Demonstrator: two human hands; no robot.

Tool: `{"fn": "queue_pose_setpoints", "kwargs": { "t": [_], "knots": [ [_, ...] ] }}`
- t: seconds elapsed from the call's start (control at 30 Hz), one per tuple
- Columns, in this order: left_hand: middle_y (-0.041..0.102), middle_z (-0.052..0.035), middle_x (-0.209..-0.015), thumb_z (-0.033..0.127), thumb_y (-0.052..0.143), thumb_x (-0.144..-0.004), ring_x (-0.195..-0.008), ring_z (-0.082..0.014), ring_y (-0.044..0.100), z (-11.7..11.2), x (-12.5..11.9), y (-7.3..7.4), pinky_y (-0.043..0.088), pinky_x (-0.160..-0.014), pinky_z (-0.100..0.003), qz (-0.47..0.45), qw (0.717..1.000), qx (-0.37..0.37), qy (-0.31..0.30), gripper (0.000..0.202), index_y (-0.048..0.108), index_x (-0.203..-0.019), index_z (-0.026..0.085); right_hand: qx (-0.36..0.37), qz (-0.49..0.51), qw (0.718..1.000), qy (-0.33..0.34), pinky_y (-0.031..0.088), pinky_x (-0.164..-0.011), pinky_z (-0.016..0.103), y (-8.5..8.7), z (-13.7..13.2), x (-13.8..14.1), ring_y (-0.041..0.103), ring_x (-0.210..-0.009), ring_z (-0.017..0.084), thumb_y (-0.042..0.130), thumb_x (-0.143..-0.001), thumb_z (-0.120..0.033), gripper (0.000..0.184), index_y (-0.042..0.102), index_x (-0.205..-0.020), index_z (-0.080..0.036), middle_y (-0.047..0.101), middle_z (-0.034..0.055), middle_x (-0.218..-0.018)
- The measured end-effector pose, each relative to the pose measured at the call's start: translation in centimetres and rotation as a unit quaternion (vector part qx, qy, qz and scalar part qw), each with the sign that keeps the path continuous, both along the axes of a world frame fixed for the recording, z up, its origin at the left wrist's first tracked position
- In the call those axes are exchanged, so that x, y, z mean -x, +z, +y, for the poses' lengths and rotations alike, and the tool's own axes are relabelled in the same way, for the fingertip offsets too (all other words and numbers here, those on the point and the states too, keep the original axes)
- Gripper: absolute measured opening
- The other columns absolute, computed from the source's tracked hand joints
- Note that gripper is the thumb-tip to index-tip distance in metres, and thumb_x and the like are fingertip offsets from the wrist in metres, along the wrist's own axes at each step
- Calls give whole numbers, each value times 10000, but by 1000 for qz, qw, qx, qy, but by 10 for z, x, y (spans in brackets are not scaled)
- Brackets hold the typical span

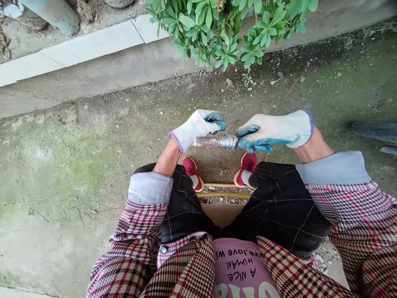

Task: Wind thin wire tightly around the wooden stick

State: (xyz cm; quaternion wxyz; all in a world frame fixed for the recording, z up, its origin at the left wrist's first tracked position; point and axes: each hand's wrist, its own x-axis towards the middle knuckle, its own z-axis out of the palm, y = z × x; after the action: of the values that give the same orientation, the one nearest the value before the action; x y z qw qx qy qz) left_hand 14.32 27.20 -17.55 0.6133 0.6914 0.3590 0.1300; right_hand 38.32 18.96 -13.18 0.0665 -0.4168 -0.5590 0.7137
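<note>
One silver-wire-wound pale stick [220, 142], centre; right white-and-teal-gloved hand [256, 130] clamped on it, left hand [203, 126], grip unclear. Mossy grey ground [130, 136]; one leafy green shrub [228, 31], top.

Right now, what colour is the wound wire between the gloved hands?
The wound wire is silvery grey, clearest in the head view.

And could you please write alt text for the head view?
A gloved right hand holds a silvery coil on a stick, the gloved left hand close beside it. Red shoes show below; beyond, a leafy bush overhangs a low wall.
</note>
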Motion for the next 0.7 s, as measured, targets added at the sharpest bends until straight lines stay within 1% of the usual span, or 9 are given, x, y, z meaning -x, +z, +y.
{"fn": "queue_pose_setpoints", "kwargs": {
  "t": [0.1, 0.2, 0.3, 0.37, 0.43, 0.47, 0.57, 0.6, 0.7],
  "knots": [
    [636, 38, -675, 169, 684, -773, -606, -86, 525, -6, -3, 4, 428, -584, -220, 53, 998, -6, 13, 41, 700, -743, 145, -24, -174, 984, 42, 396, -463, 276, -5, 2, 7, 510, -492, 122, 773, -939, -529, 378, 663, -768, -210, 611, -18, -622],
    [573, 60, -606, 107, 671, -783, -543, -68, 467, -12, -8, 6, 371, -531, -207, 79, 996, 8, 33, 87, 677, -707, 149, -107, -352, 926, 81, 385, -550, 328, -11, 5, 13, 543, -556, 170, 678, -992, -402, 306, 670, -743, -224, 608, 8, -619],
    [584, 56, -580, 60, 641, -830, -497, -62, 487, -15, -11, 8, 374, -492, -191, 77, 995, 42, 46, 129, 673, -752, 157, -212, -449, 864, 79, 393, -648, 364, -13, 11, 14, 619, -706, 225, 622, -1024, -375, 275, 722, -821, -219, 683, 67, -742],
    [635, 39, -601, 59, 634, -882, -496, -67, 544, -14, -11, 10, 422, -499, -186, 65, 994, 74, 46, 126, 688, -820, 154, -240, -473, 846, 55, 383, -655, 369, -11, 13, 14, 616, -730, 232, 591, -1052, -379, 283, 726, -875, -204, 692, 84, -787],
    [675, 20, -631, 65, 631, -918, -523, -81, 609, -13, -10, 12, 491, -539, -199, 46, 993, 105, 38, 119, 701, -869, 148, -245, -467, 849, 11, 359, -626, 361, -6, 13, 14, 566, -670, 206, 603, -1063, -372, 286, 693, -851, -202, 647, 59, -739],
    [697, 9, -659, 67, 631, -927, -555, -92, 645, -13, -10, 13, 530, -576, -214, 34, 992, 116, 33, 116, 707, -884, 143, -237, -449, 861, -27, 354, -607, 350, -3, 13, 14, 538, -632, 185, 624, -1061, -362, 289, 665, -821, -207, 615, 37, -703],
    [785, -47, -826, 73, 637, -930, -715, -126, 746, -9, -6, 15, 614, -737, -272, -5, 993, 118, 27, 109, 729, -917, 129, -152, -298, 919, -207, 377, -522, 307, 3, 8, 16, 493, -532, 135, 697, -1035, -334, 314, 600, -759, -220, 564, -10, -641],
    [806, -64, -888, 83, 643, -929, -772, -137, 765, -8, -4, 15, 623, -788, -287, -16, 994, 109, 22, 104, 739, -929, 125, -119, -236, 928, -265, 388, -486, 297, 5, 6, 16, 488, -509, 128, 718, -1026, -347, 320, 597, -758, -222, 568, -15, -639],
    [831, -84, -954, 144, 665, -922, -876, -157, 780, -5, 0, 13, 616, -878, -302, -30, 997, 64, -14, 96, 759, -932, 129, -72, -100, 924, -362, 386, -402, 279, 9, 0, 16, 476, -481, 120, 786, -988, -477, 349, 649, -791, -222, 592, -10, -646]
  ]
}}
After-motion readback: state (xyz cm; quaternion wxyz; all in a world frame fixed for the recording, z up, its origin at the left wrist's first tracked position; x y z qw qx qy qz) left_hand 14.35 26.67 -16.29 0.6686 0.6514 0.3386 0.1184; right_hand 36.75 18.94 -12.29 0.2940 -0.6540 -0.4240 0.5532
